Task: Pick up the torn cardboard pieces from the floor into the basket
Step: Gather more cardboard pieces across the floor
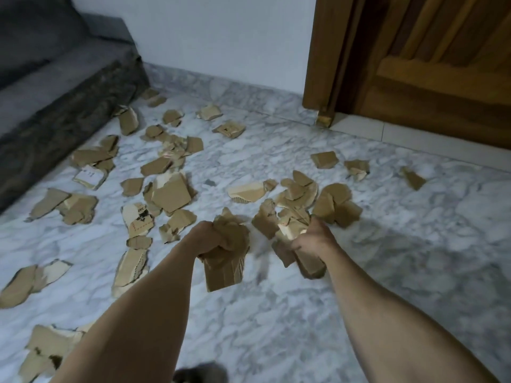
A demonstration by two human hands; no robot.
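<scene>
Brown torn cardboard pieces (171, 193) are scattered over the marble floor (359, 272), between a grey sofa (55, 78) and a wooden door (428, 64). A bunch of pieces is gripped in the left hand (211, 239), another bunch in the right hand (312, 240), both hands held above the floor, apart.

A grey sofa (55, 78) is seen at left against a white wall (221, 37). A wooden door (431, 67) is set at right above the marble floor (304, 313).
</scene>
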